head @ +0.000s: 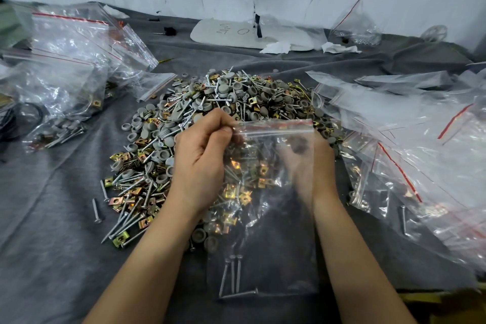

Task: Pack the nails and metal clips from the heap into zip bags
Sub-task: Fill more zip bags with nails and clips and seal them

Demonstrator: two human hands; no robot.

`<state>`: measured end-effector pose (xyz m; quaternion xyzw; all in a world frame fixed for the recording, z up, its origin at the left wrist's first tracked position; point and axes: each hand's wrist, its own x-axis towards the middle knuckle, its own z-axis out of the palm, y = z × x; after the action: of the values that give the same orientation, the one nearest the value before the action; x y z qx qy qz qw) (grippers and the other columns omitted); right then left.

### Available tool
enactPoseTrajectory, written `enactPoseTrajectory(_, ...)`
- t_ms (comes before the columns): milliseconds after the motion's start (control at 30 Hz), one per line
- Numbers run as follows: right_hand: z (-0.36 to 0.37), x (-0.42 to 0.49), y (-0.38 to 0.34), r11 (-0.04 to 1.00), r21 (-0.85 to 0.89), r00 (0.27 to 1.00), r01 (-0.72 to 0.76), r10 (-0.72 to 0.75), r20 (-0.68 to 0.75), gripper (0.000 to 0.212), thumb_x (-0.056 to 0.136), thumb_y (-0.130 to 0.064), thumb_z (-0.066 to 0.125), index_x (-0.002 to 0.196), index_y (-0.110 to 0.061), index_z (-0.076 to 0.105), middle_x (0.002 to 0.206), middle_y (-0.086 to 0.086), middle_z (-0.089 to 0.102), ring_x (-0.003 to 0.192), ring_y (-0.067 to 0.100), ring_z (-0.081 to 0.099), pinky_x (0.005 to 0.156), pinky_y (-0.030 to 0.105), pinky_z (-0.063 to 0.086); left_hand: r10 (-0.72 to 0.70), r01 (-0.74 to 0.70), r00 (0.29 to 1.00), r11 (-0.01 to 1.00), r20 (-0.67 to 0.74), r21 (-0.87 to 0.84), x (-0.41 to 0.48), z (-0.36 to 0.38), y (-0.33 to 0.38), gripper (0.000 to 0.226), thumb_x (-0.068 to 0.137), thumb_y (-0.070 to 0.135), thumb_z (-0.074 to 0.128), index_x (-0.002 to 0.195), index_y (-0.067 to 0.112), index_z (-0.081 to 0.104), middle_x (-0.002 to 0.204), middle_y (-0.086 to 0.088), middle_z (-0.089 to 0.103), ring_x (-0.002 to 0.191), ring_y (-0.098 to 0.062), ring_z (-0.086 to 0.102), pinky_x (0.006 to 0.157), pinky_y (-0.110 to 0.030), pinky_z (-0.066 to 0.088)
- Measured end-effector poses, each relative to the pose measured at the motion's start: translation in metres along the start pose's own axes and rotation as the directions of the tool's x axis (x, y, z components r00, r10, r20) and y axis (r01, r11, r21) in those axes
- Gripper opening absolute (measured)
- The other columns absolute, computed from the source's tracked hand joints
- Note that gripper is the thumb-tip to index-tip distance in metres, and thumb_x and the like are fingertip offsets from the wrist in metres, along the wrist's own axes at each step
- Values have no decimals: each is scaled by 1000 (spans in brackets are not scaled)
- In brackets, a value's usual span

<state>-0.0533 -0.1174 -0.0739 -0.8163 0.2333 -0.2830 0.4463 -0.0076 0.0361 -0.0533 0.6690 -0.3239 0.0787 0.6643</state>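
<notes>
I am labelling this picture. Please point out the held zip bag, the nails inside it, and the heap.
zip bag (273, 239): head view, clear front wall, lower half.
nails (232, 275): head view, shafts at the bag's bottom.
heap (157, 144): head view, its left part.

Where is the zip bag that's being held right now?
Head view, centre: the zip bag hangs over the near edge of the heap, its top left corner pinched by the left hand, with the right hand showing blurred through the plastic.

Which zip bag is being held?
The centre zip bag, its top corner pinched by the left hand, a few nails at its bottom; the other bags lie on the cloth at both sides.
</notes>
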Motion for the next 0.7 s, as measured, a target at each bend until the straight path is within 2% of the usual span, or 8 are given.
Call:
enactPoseTrajectory(67,-13,-2,-6,976,212,999,-40,46,-25,9,89,-11,62,94,-19,63,92,0,66,82,12,63,72,26,55,-9,10,1000,1000,29,-19,0,0,-1,26,89,10,38,71,23,53,58,13,53,54,-1,45,51,-14,34)
enactPoseTrajectory(100,-19,-3,-12,954,295,997,-52,65,-34,18,89,-10,62,92,-28,61,91,-5,64,79,7,62,65,20,55,-18,20,999,999,49,-29,0,1,-2,25,88,10,39,72,21,54,59,13,55,55,0,47,52,-13,36)
enactPoseTrajectory(200,-38,-2,-19,892,448,997,58,-31,-66,41,89,-3,57,102,-42,63,89,-6,60,83,13,58,68,25,52,-41,44,992,999,119,-26,-1,3,-2,23,88,11,40,74,21,55,61,15,55,56,0,48,54,-13,36)
enactPoseTrajectory(300,-51,-2,-31,843,513,987,161,-129,-99,37,81,-7,56,105,-32,67,76,-10,57,81,13,59,73,20,48,-43,37,984,999,173,36,-2,6,-2,23,89,13,41,74,24,55,61,11,53,55,-3,46,54,-20,33)
enactPoseTrajectory(400,-55,-6,-38,802,564,979,198,-185,-80,25,84,-5,60,102,-23,63,74,-3,68,79,9,67,73,16,49,-45,37,982,998,183,45,-2,5,-3,23,89,15,41,74,25,55,64,8,53,57,-7,46,55,-28,33)
enactPoseTrajectory(533,-52,-13,-45,849,495,980,185,-194,-35,14,89,-8,64,96,-20,63,77,-1,74,82,11,70,70,20,54,-10,-2,977,999,214,54,-3,7,-2,21,88,15,42,76,11,59,62,9,51,58,-3,45,55,-22,33)
enactPoseTrajectory(600,-50,-14,-47,877,454,983,154,-184,21,11,87,-7,66,92,-17,65,80,-2,74,82,10,71,72,28,59,38,-57,971,995,236,77,-3,8,0,29,87,22,42,80,0,60,64,3,52,60,-6,45,56,-25,34)
enactPoseTrajectory(700,-48,-17,-50,911,394,974,118,-185,135,14,81,-6,72,85,-19,68,80,-4,74,78,8,72,70,23,58,78,-96,968,993,239,65,-3,7,0,35,86,23,40,80,-5,59,66,-7,53,62,-14,47,58,-34,36)
